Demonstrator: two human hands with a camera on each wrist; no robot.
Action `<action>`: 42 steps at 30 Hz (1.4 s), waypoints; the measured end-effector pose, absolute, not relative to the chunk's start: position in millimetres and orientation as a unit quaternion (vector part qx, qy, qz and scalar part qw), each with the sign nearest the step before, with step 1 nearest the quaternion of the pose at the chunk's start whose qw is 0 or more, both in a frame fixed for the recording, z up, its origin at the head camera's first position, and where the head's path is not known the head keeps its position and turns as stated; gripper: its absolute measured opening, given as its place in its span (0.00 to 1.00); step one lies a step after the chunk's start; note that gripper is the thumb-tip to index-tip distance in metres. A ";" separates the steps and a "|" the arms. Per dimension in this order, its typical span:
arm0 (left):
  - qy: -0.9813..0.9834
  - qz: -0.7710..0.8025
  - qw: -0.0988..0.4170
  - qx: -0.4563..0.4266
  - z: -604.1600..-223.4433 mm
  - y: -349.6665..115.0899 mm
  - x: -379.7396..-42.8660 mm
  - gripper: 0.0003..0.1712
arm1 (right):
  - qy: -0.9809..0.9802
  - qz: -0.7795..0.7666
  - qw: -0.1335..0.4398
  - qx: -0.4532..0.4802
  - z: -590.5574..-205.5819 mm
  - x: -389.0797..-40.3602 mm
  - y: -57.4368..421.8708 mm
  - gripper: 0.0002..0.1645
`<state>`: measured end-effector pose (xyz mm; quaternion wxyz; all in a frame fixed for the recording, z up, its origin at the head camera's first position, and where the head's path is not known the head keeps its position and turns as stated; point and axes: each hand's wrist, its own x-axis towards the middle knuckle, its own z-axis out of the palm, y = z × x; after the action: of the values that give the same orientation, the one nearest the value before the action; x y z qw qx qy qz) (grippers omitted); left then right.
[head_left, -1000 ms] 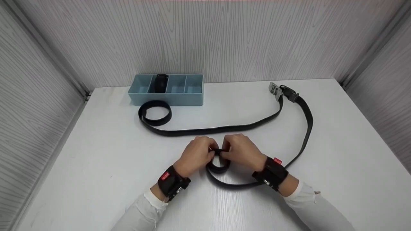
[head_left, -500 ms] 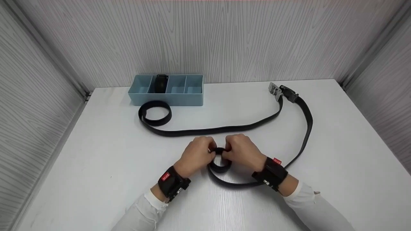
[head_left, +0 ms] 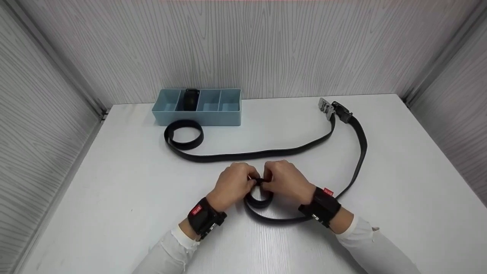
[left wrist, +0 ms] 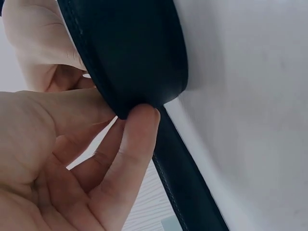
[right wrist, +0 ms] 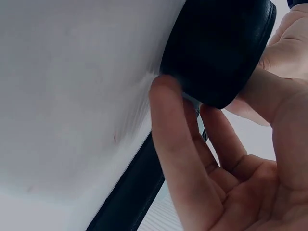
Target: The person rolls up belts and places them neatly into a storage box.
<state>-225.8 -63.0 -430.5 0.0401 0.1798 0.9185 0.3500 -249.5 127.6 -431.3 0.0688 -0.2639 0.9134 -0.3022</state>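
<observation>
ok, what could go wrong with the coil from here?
1. Springing open: the round, black, leather-like coil is pinched by the left hand and right hand; if either slips, it may unwind.
2. Snagging: its long black tail passes under the right wrist's black band, which might catch it.
3. Tangling: its dark buckle lies beside the other black belt's silver buckle, so pulling could drag both.

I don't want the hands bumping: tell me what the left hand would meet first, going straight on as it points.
Past the black coil it pinches, the left hand would probably meet the right hand first, close across the coil's far edge, though depth there is hard to judge.
</observation>
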 end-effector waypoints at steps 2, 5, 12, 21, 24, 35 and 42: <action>0.917 0.354 0.043 0.177 -430.2 -63.1 -225.9 0.09 | 0.914 -0.301 0.068 -0.264 -431.7 -249.3 127.3 0.09; 0.918 0.354 0.046 0.171 -429.6 -63.5 -225.6 0.06 | 0.917 -0.293 0.059 -0.264 -432.2 -249.1 127.6 0.10; 0.921 0.350 0.064 0.160 -427.6 -64.9 -226.1 0.07 | 0.925 -0.282 0.054 -0.250 -431.6 -250.2 129.2 0.12; 0.925 0.335 0.046 0.175 -430.4 -63.7 -227.0 0.08 | 0.923 -0.295 0.067 -0.237 -431.2 -250.7 129.3 0.12; 0.925 0.331 0.037 0.183 -430.7 -62.4 -225.7 0.08 | 0.923 -0.295 0.066 -0.238 -431.2 -250.9 128.9 0.12; 0.917 0.353 0.049 0.177 -430.6 -62.6 -225.0 0.09 | 0.915 -0.295 0.039 -0.273 -432.8 -250.9 127.6 0.13; 0.925 0.338 0.063 0.161 -428.7 -64.0 -225.6 0.09 | 0.923 -0.286 0.047 -0.253 -430.2 -250.8 128.8 0.13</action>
<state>-225.6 -64.0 -428.7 0.0630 0.1607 0.9252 0.3379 -250.8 128.8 -430.2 0.0470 -0.2529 0.9232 -0.2855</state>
